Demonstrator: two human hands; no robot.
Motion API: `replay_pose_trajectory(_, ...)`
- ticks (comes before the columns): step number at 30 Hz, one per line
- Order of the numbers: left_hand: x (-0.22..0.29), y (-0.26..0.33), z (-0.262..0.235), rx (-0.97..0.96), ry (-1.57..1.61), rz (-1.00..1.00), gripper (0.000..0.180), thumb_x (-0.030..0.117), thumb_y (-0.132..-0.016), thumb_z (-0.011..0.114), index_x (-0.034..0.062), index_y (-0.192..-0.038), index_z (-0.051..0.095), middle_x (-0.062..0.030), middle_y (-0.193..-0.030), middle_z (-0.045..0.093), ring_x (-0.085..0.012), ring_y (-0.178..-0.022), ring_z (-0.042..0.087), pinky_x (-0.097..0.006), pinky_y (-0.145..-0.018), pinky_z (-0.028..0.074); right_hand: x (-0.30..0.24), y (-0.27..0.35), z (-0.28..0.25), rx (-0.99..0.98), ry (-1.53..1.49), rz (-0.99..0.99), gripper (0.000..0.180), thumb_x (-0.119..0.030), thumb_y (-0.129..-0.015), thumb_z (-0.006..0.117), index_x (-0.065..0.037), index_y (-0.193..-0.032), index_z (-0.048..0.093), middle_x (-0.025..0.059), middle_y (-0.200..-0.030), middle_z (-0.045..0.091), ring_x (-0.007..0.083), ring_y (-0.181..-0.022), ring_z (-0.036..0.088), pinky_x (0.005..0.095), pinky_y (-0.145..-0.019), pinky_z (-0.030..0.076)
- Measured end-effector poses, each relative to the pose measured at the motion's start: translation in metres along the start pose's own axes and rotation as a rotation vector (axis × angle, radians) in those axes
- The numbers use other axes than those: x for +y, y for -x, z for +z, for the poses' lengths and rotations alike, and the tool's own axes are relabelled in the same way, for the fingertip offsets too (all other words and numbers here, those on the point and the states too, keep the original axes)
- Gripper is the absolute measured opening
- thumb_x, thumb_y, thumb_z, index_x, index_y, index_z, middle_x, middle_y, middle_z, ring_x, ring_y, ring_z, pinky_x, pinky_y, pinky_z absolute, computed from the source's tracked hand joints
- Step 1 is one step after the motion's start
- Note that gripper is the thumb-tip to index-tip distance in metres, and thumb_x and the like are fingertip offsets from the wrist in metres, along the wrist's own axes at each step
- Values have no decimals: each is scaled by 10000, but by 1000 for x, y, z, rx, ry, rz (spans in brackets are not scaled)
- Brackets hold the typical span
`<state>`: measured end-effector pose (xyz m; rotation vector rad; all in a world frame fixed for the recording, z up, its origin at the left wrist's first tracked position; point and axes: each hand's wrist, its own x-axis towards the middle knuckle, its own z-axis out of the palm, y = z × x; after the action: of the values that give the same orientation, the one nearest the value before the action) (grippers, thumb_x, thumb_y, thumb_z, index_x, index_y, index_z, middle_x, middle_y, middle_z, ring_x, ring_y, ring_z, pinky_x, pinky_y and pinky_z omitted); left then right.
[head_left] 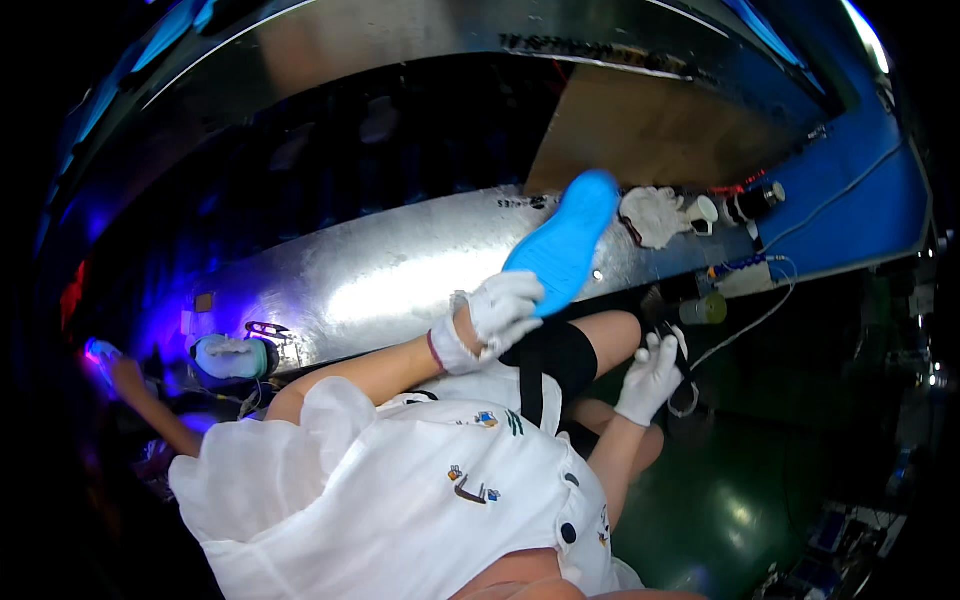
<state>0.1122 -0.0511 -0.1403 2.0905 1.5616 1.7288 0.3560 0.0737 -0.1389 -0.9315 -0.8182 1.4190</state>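
My left hand (492, 312), in a white knit glove, grips one end of a bright blue shoe sole (566, 243). The sole is held up at a slant over the near edge of the metal work surface, its far end slightly blurred. To the right and lower, my right hand (648, 381), also gloved, has its fingers closed round a slim dark tool (682, 350). A thin pale hose (745, 330) seems to lead to that tool. Its exact kind is too dark to make out.
A shiny metal bench (400, 270) runs across, with a brown board (650, 130) behind. White gloves (655, 217), a white cup (702, 214) and a dark cylindrical thing (755, 202) lie at right. At left stand a pale shoe-shaped piece (232, 357) and another person's hand (104, 352).
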Motion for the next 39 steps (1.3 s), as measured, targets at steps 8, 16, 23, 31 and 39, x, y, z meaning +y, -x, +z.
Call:
replay_pose_trajectory(8,-59,31,15,69,140,-733,456,362,-899,596,-3,-1169,554,-186,-1259,511,-263,-1067,572,-344,-866,495,28,-27,71,-226,480,70,242,-163,-895,688,8,-1066,666,16,-798,628,77,-642,575,212,-550,471)
replay_pose_trajectory(16,-78,-5,51,-154,2209,-1203,956,800,-883,245,-11,-1333,480,-229,-1090,645,-304,-827,622,-366,-756,521,67,-34,117,-364,1204,-439,188,-256,-827,689,-89,-914,693,130,-762,686,309,-732,678,400,-680,534)
replay_pose_trajectory(23,-21,-55,42,248,1726,-1640,814,679,-950,338,-3,-1383,437,-206,-1279,571,-321,-1047,640,-403,-931,541,-3,2,99,-456,732,-179,120,-50,-746,772,-42,-838,695,70,-848,669,200,-774,648,311,-712,529)
replay_pose_trajectory(31,-15,-38,57,563,2228,-1368,827,710,-911,405,26,-1374,444,-250,-1227,580,-401,-1004,644,-545,-888,546,-23,17,124,-541,661,-375,181,-51,-774,745,-44,-940,675,99,-803,670,253,-720,652,335,-676,520)
replay_pose_trajectory(39,-7,-53,58,338,1856,-1240,873,758,-885,366,35,-1366,453,-230,-1196,602,-367,-979,650,-487,-787,581,-30,26,120,-791,771,-838,130,-101,-812,715,-73,-930,667,72,-774,626,253,-696,612,380,-641,499)
